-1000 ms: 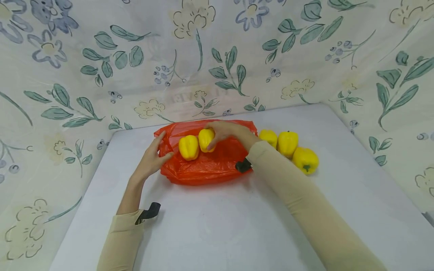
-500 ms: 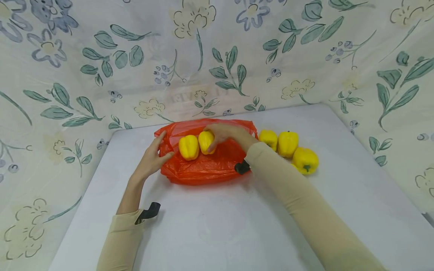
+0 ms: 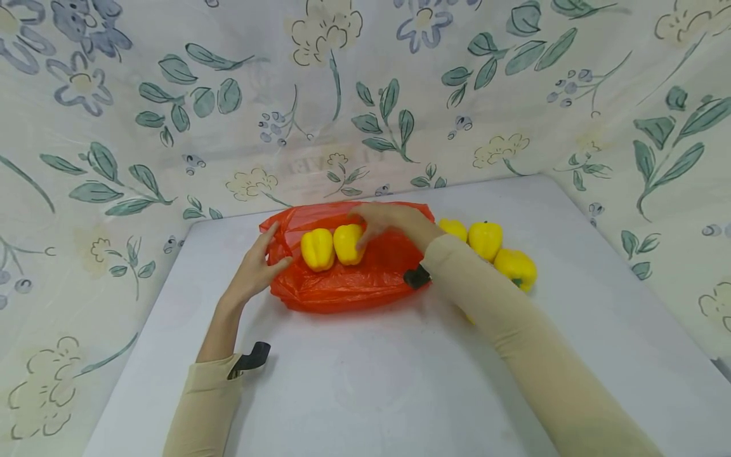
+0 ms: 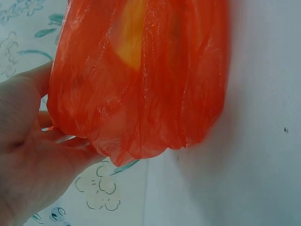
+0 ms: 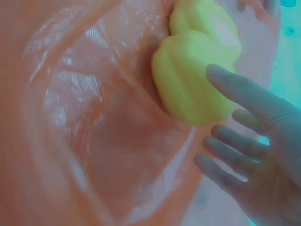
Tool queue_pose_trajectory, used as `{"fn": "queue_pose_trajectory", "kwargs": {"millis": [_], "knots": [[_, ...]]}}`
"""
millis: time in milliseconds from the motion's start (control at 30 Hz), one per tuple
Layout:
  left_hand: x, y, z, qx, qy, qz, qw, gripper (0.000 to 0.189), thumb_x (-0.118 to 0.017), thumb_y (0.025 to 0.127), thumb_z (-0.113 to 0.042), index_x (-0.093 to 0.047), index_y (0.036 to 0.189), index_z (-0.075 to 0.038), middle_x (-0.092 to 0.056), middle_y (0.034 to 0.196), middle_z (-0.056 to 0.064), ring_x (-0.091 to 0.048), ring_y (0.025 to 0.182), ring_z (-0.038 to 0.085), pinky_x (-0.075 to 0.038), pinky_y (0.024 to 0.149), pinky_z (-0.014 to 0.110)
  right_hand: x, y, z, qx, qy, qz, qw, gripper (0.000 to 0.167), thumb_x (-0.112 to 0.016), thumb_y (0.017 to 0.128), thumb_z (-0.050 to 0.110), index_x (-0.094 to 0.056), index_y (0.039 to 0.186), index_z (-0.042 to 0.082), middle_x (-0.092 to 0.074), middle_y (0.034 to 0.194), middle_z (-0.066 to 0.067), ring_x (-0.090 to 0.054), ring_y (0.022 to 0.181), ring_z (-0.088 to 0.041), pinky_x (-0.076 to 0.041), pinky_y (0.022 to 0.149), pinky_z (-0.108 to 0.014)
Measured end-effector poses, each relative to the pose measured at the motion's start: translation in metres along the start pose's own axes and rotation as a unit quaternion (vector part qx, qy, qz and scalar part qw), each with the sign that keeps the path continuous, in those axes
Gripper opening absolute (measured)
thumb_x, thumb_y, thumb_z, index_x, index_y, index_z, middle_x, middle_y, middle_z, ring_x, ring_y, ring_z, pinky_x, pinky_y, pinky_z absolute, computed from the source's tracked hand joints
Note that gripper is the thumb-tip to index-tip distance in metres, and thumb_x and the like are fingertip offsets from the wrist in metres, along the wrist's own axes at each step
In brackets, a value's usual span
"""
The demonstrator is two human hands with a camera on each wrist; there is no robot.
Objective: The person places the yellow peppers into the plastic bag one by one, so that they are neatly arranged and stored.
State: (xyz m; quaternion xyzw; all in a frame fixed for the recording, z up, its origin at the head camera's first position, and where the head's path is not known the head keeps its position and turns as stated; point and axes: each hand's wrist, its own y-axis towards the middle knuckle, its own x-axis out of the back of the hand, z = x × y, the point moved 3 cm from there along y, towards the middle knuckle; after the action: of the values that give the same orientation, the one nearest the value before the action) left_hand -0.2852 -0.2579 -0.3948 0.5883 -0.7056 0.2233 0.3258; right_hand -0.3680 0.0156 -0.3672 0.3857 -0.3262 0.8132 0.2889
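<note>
A red plastic bag (image 3: 342, 293) lies opened on the table, its thin film creased. Two yellow bell peppers sit side by side in it, the left pepper (image 3: 317, 249) and the right pepper (image 3: 348, 244). My right hand (image 3: 384, 221) is beside the right pepper, with fingers spread and nothing gripped; the right wrist view shows its thumb (image 5: 230, 82) overlapping that pepper. At the bag's left end, my left hand (image 3: 256, 270) rests with thumb and fingers apart. The left wrist view shows its fingertips partly hidden behind the film.
To the right of the bag are more yellow bell peppers, including a pepper (image 3: 485, 240) and another pepper (image 3: 516, 266); my right sleeve (image 3: 502, 324) partly covers the group. A flower-patterned cloth (image 3: 365, 95) stands behind the white table (image 3: 342, 393).
The right pepper has come down slightly into the bag beside the other one. My right hand has loosened from it and shifted a little right. The left hand stays put.
</note>
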Motion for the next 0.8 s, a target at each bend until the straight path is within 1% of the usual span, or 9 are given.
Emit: {"fn": "queue_pose_trajectory", "kwargs": {"millis": [167, 267, 367, 467, 600, 700, 800], "knots": [[0.0, 0.0, 0.001, -0.003, 0.002, -0.001, 1.0, 0.084, -0.064, 0.095, -0.018, -0.011, 0.159, -0.023, -0.018, 0.164, 0.015, -0.024, 0.147, 0.043, -0.035, 0.11, 0.063, 0.017, -0.012, 0.001, 0.017, -0.031, -0.016, 0.9992, 0.07, -0.073, 0.087, 0.037, -0.045, 0.145, 0.012, -0.052, 0.141, -0.01, -0.049, 0.126, -0.025, -0.043, 0.11, -0.041], [-0.001, 0.001, 0.001, 0.001, 0.003, 0.0, 1.0, 0.083, -0.064, 0.095, -0.019, -0.011, 0.159, -0.024, -0.018, 0.164, 0.015, -0.024, 0.148, 0.042, -0.035, 0.111, 0.063, 0.029, -0.023, 0.001, 0.032, -0.026, -0.032, 0.9986, 0.066, -0.073, 0.088, 0.036, -0.048, 0.143, 0.011, -0.056, 0.137, -0.012, -0.053, 0.123, -0.026, -0.047, 0.107, -0.04], [-0.001, 0.0, 0.001, 0.006, 0.003, 0.002, 1.0, 0.083, -0.064, 0.095, -0.02, -0.011, 0.159, -0.026, -0.017, 0.164, 0.014, -0.023, 0.148, 0.042, -0.034, 0.112, 0.063, 0.04, -0.037, 0.001, 0.053, -0.025, -0.054, 0.9968, 0.064, -0.073, 0.088, 0.035, -0.05, 0.142, 0.011, -0.06, 0.133, -0.013, -0.056, 0.122, -0.027, -0.05, 0.103, -0.038], [0.0, 0.0, 0.001, 0.01, 0.004, 0.002, 0.9999, 0.083, -0.063, 0.095, -0.02, -0.011, 0.159, -0.027, -0.018, 0.164, 0.014, -0.024, 0.147, 0.042, -0.035, 0.112, 0.063, 0.049, -0.055, 0.003, 0.07, -0.03, -0.075, 0.9943, 0.062, -0.074, 0.087, 0.035, -0.052, 0.14, 0.013, -0.062, 0.131, -0.011, -0.058, 0.122, -0.026, -0.052, 0.101, -0.037], [0.0, 0.0, 0.002, 0.012, 0.005, 0.001, 0.9999, 0.082, -0.063, 0.095, -0.022, -0.011, 0.159, -0.027, -0.018, 0.164, 0.013, -0.025, 0.147, 0.041, -0.035, 0.111, 0.062, 0.056, -0.082, 0.003, 0.085, -0.021, -0.099, 0.9913, 0.061, -0.076, 0.086, 0.033, -0.053, 0.14, 0.015, -0.062, 0.133, -0.006, -0.058, 0.124, -0.024, -0.054, 0.1, -0.038], [0.0, 0.0, 0.003, 0.01, 0.004, 0.001, 0.9999, 0.083, -0.063, 0.095, -0.023, -0.011, 0.159, -0.027, -0.018, 0.164, 0.013, -0.025, 0.147, 0.041, -0.035, 0.112, 0.062, 0.058, -0.104, 0.001, 0.093, -0.008, -0.11, 0.9895, 0.062, -0.077, 0.084, 0.032, -0.053, 0.14, 0.017, -0.062, 0.134, -0.004, -0.059, 0.123, -0.023, -0.055, 0.099, -0.04], [0.001, -0.001, 0.004, 0.008, 0.005, -0.002, 1.0, 0.083, -0.064, 0.095, -0.021, -0.011, 0.159, -0.027, -0.018, 0.164, 0.013, -0.025, 0.147, 0.041, -0.035, 0.112, 0.062, 0.057, -0.129, -0.003, 0.093, 0.002, -0.117, 0.9888, 0.062, -0.078, 0.083, 0.033, -0.054, 0.139, 0.021, -0.062, 0.133, -0.001, -0.059, 0.123, -0.022, -0.056, 0.097, -0.041]]}}
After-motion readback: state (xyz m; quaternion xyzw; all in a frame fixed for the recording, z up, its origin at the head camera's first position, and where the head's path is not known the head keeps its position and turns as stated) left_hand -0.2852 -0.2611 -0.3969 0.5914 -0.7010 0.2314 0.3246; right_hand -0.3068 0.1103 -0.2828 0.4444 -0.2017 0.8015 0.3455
